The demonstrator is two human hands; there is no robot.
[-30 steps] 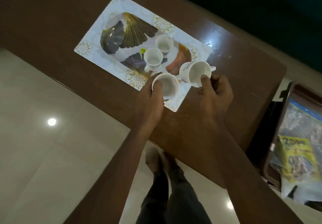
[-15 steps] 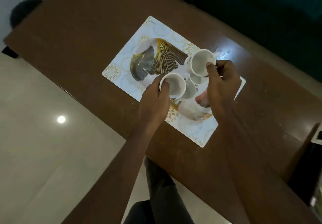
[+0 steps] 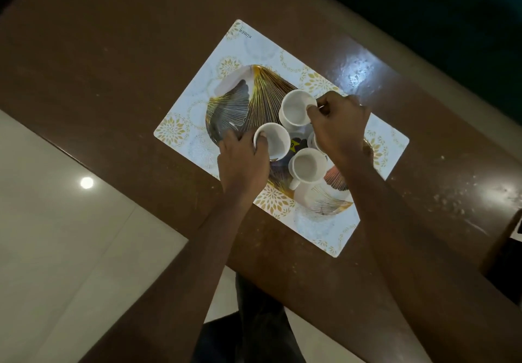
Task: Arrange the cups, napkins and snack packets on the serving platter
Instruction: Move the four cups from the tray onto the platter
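A serving platter (image 3: 240, 100) with a gold and grey leaf pattern lies on a white placemat (image 3: 248, 46). My left hand (image 3: 243, 162) grips a white cup (image 3: 274, 139) by its rim, low over the platter's near-left part. My right hand (image 3: 339, 128) holds a second white cup (image 3: 295, 107) by its far side, over the platter's middle. A third white cup (image 3: 308, 165) stands on the platter between my hands. A fourth cup (image 3: 313, 141) is mostly hidden under my right hand. No napkins or snack packets are in view.
The placemat lies on a brown wooden table (image 3: 113, 52). The table's near edge runs diagonally, with pale floor tiles (image 3: 56, 235) below it. A dark object (image 3: 508, 249) sits at the right edge. My legs (image 3: 254, 320) show under the table edge.
Both hands have carried their cups from the placemat's near end onto the platter and lowered them among the other two cups. The camera has swung, so the packets at the right are out of view.
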